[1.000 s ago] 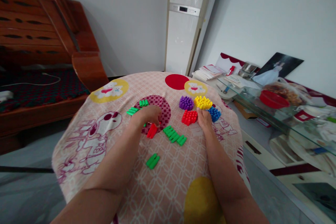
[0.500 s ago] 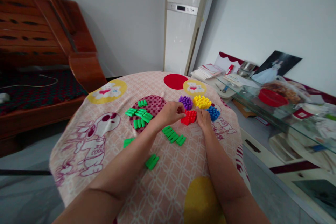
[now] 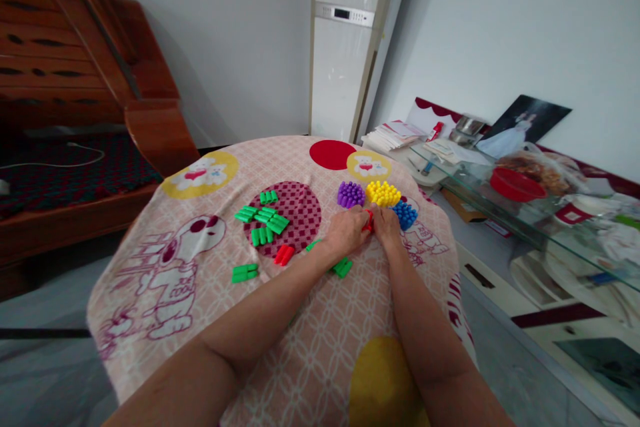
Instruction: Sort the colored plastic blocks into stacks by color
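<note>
Red plastic pegs (image 3: 369,220) show in a small patch between my two hands, mostly covered by them. My left hand (image 3: 347,229) is closed with its fingertips on the pegs. From the other side, my right hand (image 3: 385,223) presses its bent fingers against them. Just behind stand tight clusters of purple pegs (image 3: 351,194), yellow pegs (image 3: 383,193) and blue pegs (image 3: 405,215). Several groups of green pegs (image 3: 270,219) lie to the left. A red pair of pegs (image 3: 284,255) lies near them. More green pegs (image 3: 343,267) are partly under my left forearm.
A patterned cloth covers the round table (image 3: 200,320). On the right stands a glass-topped cabinet (image 3: 480,193) with papers, a red bowl (image 3: 517,185) and bags. A wooden bench (image 3: 155,120) is at the left, and a tall white air conditioner (image 3: 340,73) stands behind.
My left hand has moved right and toward me, over the red pegs, and now meets my right hand. The red pair on the left has come into view; my forearm now covers the nearest green piece.
</note>
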Demonstrator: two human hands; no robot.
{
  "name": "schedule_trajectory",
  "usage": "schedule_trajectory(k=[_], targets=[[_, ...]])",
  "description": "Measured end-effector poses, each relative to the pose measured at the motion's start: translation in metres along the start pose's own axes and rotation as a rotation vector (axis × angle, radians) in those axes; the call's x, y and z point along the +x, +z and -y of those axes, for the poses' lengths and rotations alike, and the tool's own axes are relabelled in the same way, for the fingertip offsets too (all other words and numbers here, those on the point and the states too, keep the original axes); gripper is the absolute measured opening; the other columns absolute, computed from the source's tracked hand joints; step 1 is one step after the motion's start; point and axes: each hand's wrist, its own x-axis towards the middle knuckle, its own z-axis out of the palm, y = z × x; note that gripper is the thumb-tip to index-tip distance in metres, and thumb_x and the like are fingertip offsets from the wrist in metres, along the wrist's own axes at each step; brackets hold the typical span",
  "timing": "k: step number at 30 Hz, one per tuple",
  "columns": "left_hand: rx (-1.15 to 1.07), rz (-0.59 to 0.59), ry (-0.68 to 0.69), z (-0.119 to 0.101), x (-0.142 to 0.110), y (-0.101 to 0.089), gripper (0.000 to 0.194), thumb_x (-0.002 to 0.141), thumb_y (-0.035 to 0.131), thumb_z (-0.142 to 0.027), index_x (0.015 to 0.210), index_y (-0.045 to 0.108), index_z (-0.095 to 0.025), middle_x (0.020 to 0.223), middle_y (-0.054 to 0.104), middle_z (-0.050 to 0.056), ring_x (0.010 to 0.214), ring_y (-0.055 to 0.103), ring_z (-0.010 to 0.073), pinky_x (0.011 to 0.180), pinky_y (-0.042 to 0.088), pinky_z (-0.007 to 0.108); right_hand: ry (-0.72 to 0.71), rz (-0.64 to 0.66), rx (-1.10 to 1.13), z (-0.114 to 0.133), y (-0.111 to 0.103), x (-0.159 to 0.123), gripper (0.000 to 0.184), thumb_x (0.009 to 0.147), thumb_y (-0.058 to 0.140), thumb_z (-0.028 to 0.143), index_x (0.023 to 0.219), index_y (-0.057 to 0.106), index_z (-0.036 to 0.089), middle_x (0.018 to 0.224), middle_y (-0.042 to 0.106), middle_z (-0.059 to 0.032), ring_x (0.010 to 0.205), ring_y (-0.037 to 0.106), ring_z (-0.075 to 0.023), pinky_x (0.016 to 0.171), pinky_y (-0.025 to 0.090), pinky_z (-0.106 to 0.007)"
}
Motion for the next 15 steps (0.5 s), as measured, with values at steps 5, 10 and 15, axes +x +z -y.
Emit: schedule_trajectory(k=[5,10,15], targets=[[-0.014,-0.034,0.004,0.004,0.001,0.002,0.026,0.091,0.055,-0.029,0.110,0.068,-0.017,0.111,0.068,0.012,0.094,0.066,0.0235,0.078,0.050,0.032,0.027,-0.008,0.027,-0.002,0.001,0.001,0.059,0.101,0.026,0.051,0.067,0.065,0.021,0.075,0.070,-0.0155,0.079,0.065,-0.0290,0.071,0.046,-0.037],[-0.106,-0.176,-0.012,0.047,0.001,-0.040,0.020,0.085,0.061,-0.025,0.100,0.071,-0.015,0.097,0.073,0.008,0.086,0.066,0.0183,0.077,0.048,0.027,0.045,-0.026,0.026,-0.001,0.001,0.000,0.057,0.101,0.026,0.048,0.069,0.065,0.021,0.079,0.070,-0.0167,0.082,0.065,-0.0303,0.073,0.046,-0.039],[0.008,0.086,-0.090,0.106,-0.015,-0.083,0.019,0.075,0.065,-0.023,0.088,0.076,-0.017,0.084,0.075,0.004,0.079,0.066,0.0176,0.073,0.047,0.025,0.039,-0.010,0.047,0.001,-0.001,-0.001,0.057,0.101,0.026,0.046,0.069,0.066,0.020,0.079,0.070,-0.0159,0.083,0.065,-0.0304,0.077,0.047,-0.040]])
